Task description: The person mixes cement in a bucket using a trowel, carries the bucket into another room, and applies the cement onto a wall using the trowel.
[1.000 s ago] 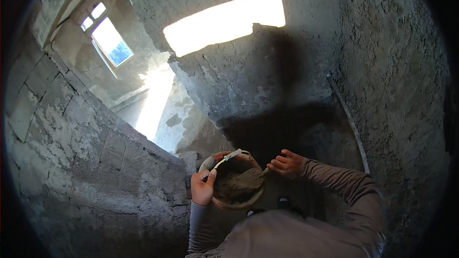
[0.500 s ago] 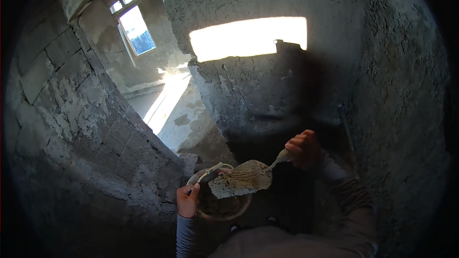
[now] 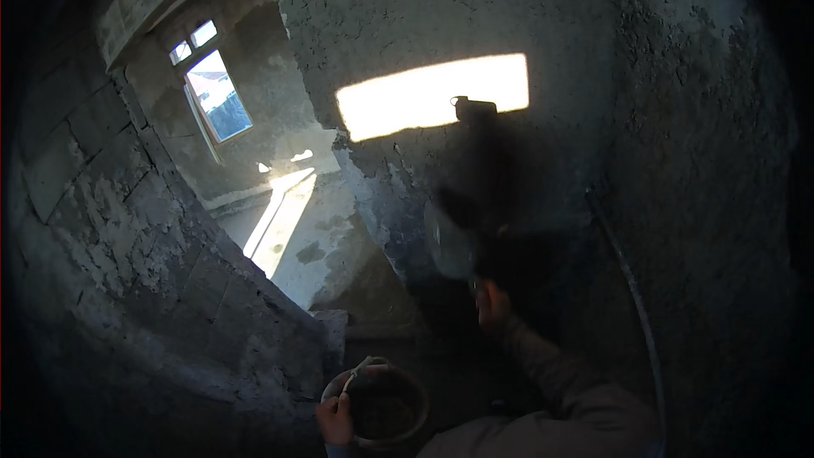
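Observation:
My left hand (image 3: 335, 418) is closed round the pale rope-like handle (image 3: 356, 373) of a round bucket (image 3: 422, 403), low in the view. Dark contents, too dim to make out, sit inside it. My right hand (image 3: 493, 302) grips a trowel (image 3: 449, 246) by its handle, reaching ahead toward the rough wall. The blade is raised, blurred, and looks mostly bare. Just past it is a dark patch (image 3: 459, 207) on or before the wall; I cannot tell whether it is mortar or shadow.
The rough plastered wall (image 3: 407, 25) ahead carries a bright sunlit patch (image 3: 432, 97). A block wall (image 3: 170, 229) runs along the left. Between them an opening shows a window (image 3: 219, 95) and sunlit floor. A pipe or hose (image 3: 632, 280) runs down at the right.
My right hand has swung the trowel from over the bucket up and forward to the wall. The mortar load seen on its blade no longer shows there. My left hand keeps the bucket handle.

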Motion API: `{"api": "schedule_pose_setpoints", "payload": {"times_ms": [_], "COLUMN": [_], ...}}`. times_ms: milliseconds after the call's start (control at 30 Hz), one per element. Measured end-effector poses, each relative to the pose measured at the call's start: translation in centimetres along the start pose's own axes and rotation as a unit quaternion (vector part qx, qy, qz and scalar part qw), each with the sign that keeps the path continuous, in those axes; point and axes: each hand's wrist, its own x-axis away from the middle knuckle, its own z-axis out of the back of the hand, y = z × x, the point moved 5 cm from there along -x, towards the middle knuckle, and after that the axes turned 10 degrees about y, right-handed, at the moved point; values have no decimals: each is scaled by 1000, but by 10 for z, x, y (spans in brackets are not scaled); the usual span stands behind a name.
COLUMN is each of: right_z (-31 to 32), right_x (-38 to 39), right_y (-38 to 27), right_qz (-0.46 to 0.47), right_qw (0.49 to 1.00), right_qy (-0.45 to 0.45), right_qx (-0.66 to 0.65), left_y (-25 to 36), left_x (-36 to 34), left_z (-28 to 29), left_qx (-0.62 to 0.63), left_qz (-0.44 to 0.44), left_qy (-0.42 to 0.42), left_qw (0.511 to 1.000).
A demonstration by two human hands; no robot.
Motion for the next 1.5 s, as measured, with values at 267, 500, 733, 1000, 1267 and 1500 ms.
{"api": "schedule_pose_setpoints", "payload": {"times_ms": [267,500,733,1000,1267,1500], "right_z": [75,123,30,-93,-60,-31], "right_x": [251,228,100,134,120,99], "right_y": [137,93,-82,-104,-102,-75], "right_qz": [-343,-243,69,337,223,117], "right_qw": [915,938,908,719,677,737], "right_qy": [77,-89,-365,-522,-648,-634], "right_qx": [197,233,192,311,267,203], "left_y": [-33,-31,32,45,68,73], "left_x": [4,3,1,10,-1,-1], "left_z": [31,32,-5,-40,-81,-97], "left_qx": [-43,-142,-77,19,-5,-21], "left_qz": [2,19,-30,-9,-37,-43], "left_qy": [-10,-36,-46,-92,-121,-178], "left_qw": [999,989,996,996,992,983]}}
